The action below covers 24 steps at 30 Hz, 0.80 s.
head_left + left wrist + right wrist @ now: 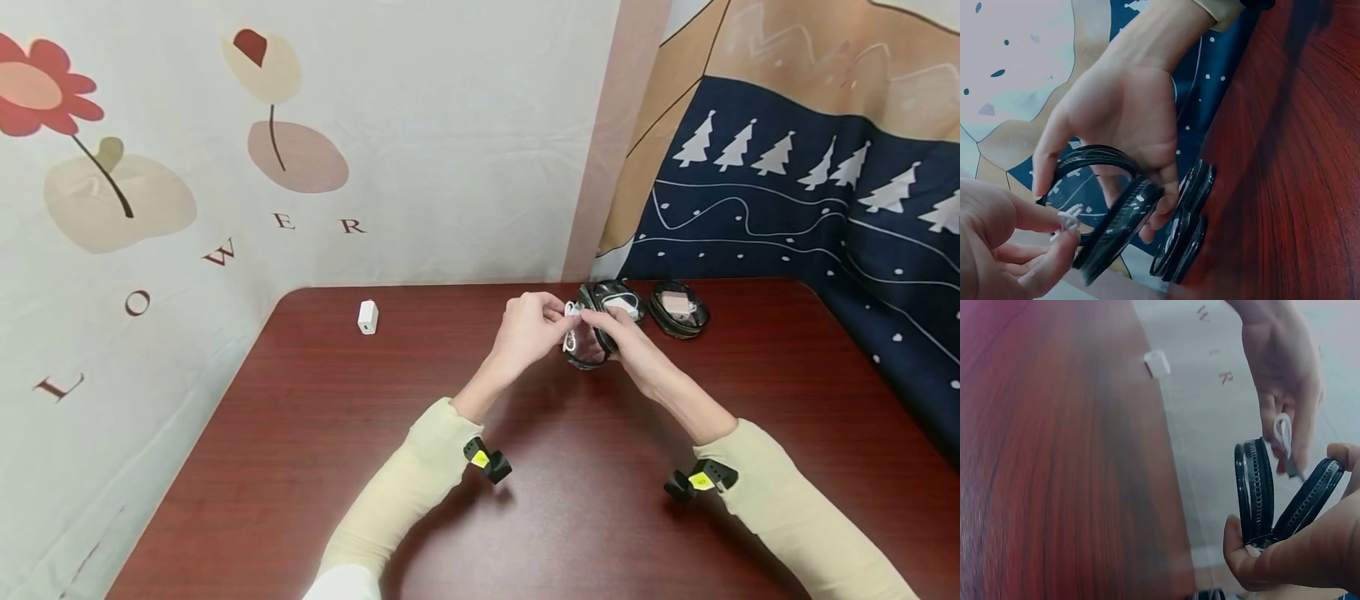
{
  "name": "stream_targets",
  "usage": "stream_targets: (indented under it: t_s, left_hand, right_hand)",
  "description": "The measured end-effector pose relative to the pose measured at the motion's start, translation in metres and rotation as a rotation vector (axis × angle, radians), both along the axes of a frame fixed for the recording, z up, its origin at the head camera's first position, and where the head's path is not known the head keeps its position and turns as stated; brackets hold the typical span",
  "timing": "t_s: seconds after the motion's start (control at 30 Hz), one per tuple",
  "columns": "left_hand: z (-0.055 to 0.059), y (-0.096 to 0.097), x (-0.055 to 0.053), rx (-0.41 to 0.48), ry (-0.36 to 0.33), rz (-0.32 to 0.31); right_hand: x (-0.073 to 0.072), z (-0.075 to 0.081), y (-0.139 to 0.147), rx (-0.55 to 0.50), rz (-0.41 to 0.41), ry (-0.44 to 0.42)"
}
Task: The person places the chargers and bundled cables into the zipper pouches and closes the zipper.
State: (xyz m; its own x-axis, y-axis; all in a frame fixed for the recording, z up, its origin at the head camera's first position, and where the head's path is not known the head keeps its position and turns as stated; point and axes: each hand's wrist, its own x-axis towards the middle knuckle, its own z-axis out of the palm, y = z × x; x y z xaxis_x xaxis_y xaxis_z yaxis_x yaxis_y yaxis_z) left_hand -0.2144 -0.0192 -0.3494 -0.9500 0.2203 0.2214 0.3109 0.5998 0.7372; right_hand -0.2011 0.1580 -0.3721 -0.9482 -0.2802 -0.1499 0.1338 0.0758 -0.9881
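Note:
My left hand (pixel 527 330) pinches a small coiled white cable (pixel 1283 430) between thumb and fingertips, with a loop of it standing up. A round black zip case (pixel 1254 490) with clear faces is gripped by my right hand (pixel 636 352), thumb on one side and fingers on the other. Its two halves spread apart in a V, hinged at the bottom in the right wrist view. The cable is right at the mouth of the case. In the left wrist view the case (pixel 1124 226) stands tilted, raised over the table.
Two more round clear-faced cases lie at the table's back edge: one case (pixel 637 310) with white items inside, partly behind my right hand, and another case (pixel 678 327) holding a pale block. A white charger plug (pixel 367 317) stands at the back left of the dark red table (pixel 300 467).

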Motion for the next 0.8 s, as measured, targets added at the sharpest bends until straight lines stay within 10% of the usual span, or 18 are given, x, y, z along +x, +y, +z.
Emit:
stream_targets:
  t_s: [0.8]
  left_hand:
    - [-0.003,0.004,0.004,-0.193,0.015,0.048]
  right_hand:
    - [0.013,0.01,-0.017,-0.106,-0.006,0.007]
